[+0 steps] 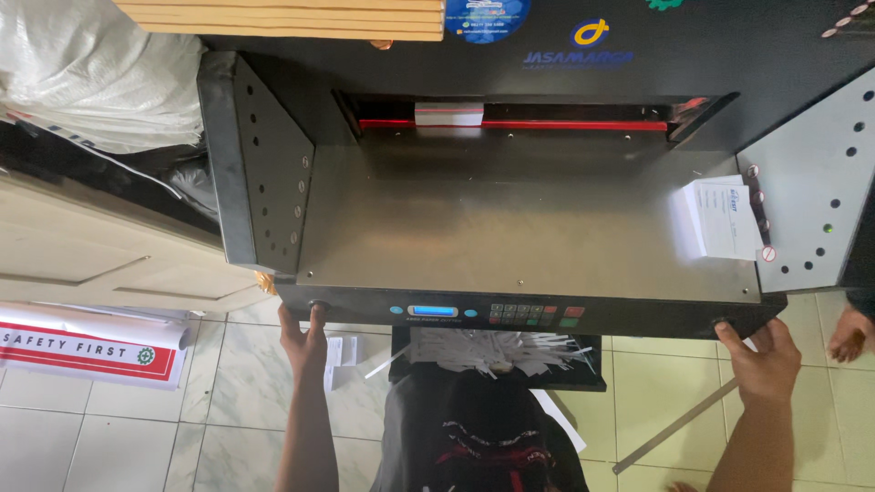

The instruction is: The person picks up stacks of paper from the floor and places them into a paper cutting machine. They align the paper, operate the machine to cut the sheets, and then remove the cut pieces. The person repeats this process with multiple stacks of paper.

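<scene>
- Pressing against the near front edge of a black paper-cutting machine, the left hand is being shown in the head view with its fingers stretched upward, one fingertip resting on a round black button at the left end of the front panel; nothing is being gripped.
- At the right end of the same front edge, the right hand is being held with its fingers loosely curled, the fingertips touching a second dark button; no object is being clasped.
- Between the two hands, a control panel with a small blue display and coloured keys is being shown on the near face of the machine.
- At the far end of the flat bed, a small white paper stack is being lit by a red line under the blade slot.
- On the right of the bed, against the grey side guard, another white paper stack is lying.
- Below the panel, white paper strips are being held in a black tray.
- At the far right edge, part of another person's hand is being seen, well apart from the buttons.
</scene>
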